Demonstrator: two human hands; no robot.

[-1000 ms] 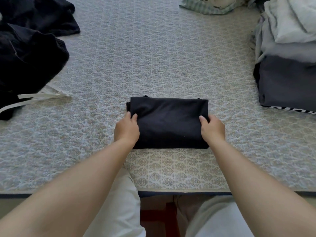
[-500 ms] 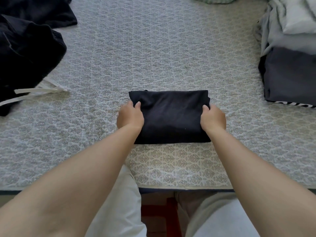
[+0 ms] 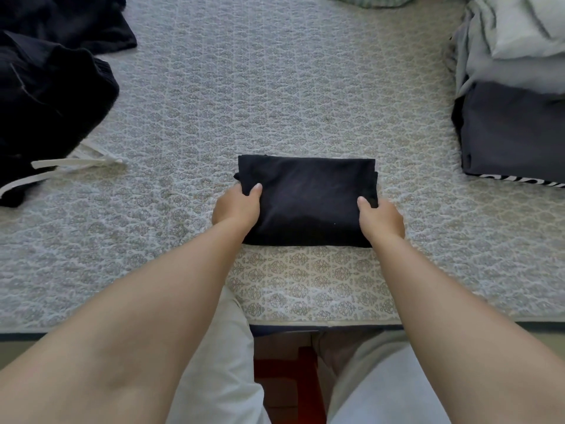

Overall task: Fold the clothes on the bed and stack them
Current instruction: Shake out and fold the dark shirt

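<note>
Both hands, left (image 3: 237, 206) and right (image 3: 382, 220), pinched the shirt's (image 3: 308, 203) side edges near the bed's (image 3: 305, 87) front edge; lifting evenly would keep its folds for the right-edge stack (image 3: 516, 117).

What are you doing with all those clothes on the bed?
A person is folding laundry on a grey patterned quilt. Both hands hold a small folded black garment by its sides: the left hand and the right hand, thumbs on top. To the right sits a stack of folded grey and dark clothes. To the left lies a heap of unfolded black clothes with a white drawstring.
</note>
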